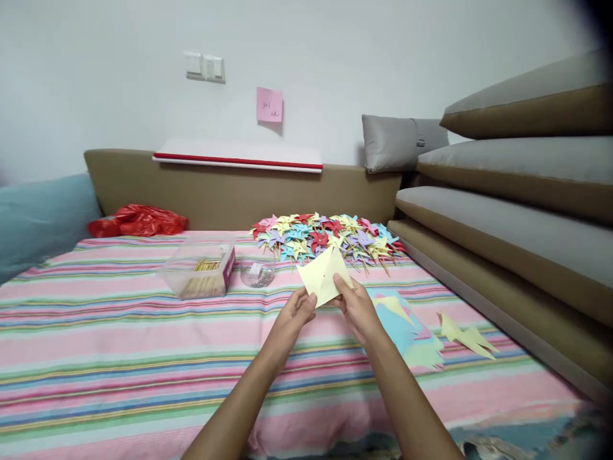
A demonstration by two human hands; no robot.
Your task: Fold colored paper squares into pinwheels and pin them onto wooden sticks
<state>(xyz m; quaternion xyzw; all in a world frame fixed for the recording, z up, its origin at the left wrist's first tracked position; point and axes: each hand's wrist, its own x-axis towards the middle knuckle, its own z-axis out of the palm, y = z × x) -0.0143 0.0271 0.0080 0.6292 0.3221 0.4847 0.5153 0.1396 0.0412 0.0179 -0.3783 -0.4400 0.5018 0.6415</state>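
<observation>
Between my hands is a pale yellow paper square (324,271) with a small dark dot at its middle, held up above the striped cloth. My left hand (295,312) pinches its lower left edge, thumb in front. On the right edge, my right hand (355,303) grips the paper with its thumb on the face. A stack of coloured paper sheets (407,335) lies below and to the right of my right hand. Farther right rests a cut yellow paper piece (467,335). Beyond the held square spreads a pile of paper pinwheels (318,240) in several colours.
A clear plastic box (204,271) with thin wooden sticks stands left of centre. Beside it sits a round clear dish (257,275) with small items. A red plastic bag (138,222) lies at the back left. Stacked cushions (517,223) border the right side.
</observation>
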